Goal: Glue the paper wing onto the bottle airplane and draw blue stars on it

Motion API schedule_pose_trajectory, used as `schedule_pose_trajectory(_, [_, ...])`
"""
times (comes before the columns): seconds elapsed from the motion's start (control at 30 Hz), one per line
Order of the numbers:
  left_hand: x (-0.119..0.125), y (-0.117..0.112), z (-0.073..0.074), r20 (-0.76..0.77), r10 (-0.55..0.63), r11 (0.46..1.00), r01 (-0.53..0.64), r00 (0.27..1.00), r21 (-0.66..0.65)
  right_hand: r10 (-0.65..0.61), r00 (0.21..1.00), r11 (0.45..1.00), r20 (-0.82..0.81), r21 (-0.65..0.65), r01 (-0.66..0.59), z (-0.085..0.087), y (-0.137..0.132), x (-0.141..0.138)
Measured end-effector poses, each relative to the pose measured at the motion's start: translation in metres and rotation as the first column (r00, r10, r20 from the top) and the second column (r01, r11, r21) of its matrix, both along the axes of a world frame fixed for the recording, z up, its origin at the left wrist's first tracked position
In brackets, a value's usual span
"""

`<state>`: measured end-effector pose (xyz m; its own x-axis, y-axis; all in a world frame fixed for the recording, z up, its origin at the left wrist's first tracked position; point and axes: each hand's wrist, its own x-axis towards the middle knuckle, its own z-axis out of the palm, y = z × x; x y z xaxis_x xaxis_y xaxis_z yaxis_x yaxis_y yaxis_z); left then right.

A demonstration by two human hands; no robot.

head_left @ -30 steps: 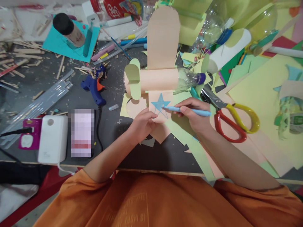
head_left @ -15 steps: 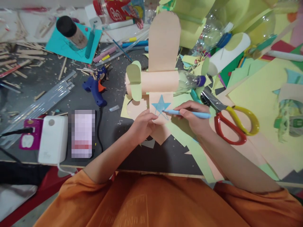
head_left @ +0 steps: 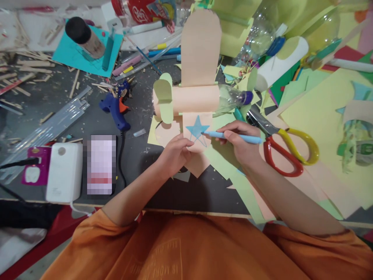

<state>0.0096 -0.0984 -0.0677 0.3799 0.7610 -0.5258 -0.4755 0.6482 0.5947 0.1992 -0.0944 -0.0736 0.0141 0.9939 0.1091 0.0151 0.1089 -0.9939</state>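
A plastic bottle [head_left: 230,100] lies on its side, wrapped in peach paper, with a purple cap and paper wings on both sides. On its near paper wing [head_left: 189,120] is a blue star [head_left: 197,126], its upper part coloured and its lower points partly outlined. My left hand [head_left: 176,153] pinches the near edge of that wing between thumb and fingers. My right hand [head_left: 240,140] grips a light blue marker pen [head_left: 243,137], whose tip touches the star's right side. Light green paper strips [head_left: 167,112] form the tail at the bottle's left end.
Scissors [head_left: 285,151] with red and yellow handles lie right of my right hand. A blue glue gun [head_left: 115,109], a phone [head_left: 100,165] and a white power bank [head_left: 64,171] are on the left. Paper sheets [head_left: 314,112] cover the right; wood sticks [head_left: 36,64] lie far left.
The marker's tip has moved slightly up and to the right on the star, my right hand moving with it. The left hand keeps its hold on the wing.
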Motion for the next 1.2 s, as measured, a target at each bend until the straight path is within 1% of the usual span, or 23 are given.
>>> schedule_pose_trajectory(0.1, [-0.0007, -0.0003, -0.0004, -0.006, 0.003, 1.0, -0.003, 1.0, -0.005, -0.006, 1.0, 1.0, -0.007, -0.027, 0.006, 0.0009, 0.0003, -0.0005])
schedule_pose_trajectory(0.23, [-0.0015, -0.0006, 0.0002, -0.011, -0.009, 1.0, 0.009, 1.0, -0.005, 0.023, 0.999, 0.997, 0.037, -0.072, -0.02, 0.0025, -0.0001, -0.0002])
schedule_pose_trajectory(0.4, [-0.0003, -0.0001, 0.0023, -0.004, -0.009, 1.0, 0.009, 1.0, 0.003, 0.04, 0.999, 0.999, 0.03, -0.032, -0.039, 0.0022, -0.0008, 0.0005])
schedule_pose_trajectory(0.53, [0.0002, -0.0002, 0.001, -0.008, -0.002, 1.0, 0.002, 1.0, -0.008, 0.067, 0.997, 0.998, 0.039, 0.007, -0.067, -0.0002, -0.0007, 0.0004])
schedule_pose_trajectory(0.63, [0.0, -0.0007, -0.0007, -0.009, 0.0, 1.0, 0.0, 1.0, 0.0, 0.108, 0.992, 0.994, 0.073, -0.002, -0.108, -0.0016, -0.0008, 0.0009])
schedule_pose_trajectory(0.83, [-0.0002, -0.0008, 0.001, -0.014, 0.005, 1.0, -0.005, 1.0, -0.007, 0.11, 0.993, 0.994, 0.052, 0.018, -0.111, -0.0022, -0.0012, 0.001])
schedule_pose_trajectory(1.07, [-0.0002, -0.0005, -0.0002, -0.013, -0.01, 1.0, 0.01, 1.0, 0.007, 0.135, 0.988, 0.991, 0.081, -0.012, -0.134, -0.0011, -0.0015, 0.0006])
schedule_pose_trajectory(1.13, [0.0, -0.0005, -0.0006, -0.011, -0.003, 1.0, 0.004, 1.0, 0.006, 0.121, 0.99, 0.993, 0.077, -0.008, -0.121, -0.002, -0.0015, 0.0006])
schedule_pose_trajectory(1.2, [0.0002, -0.0005, -0.0012, -0.018, 0.01, 1.0, -0.01, 1.0, -0.004, 0.052, 0.997, 0.999, 0.048, 0.012, -0.053, -0.0033, -0.001, 0.0003])
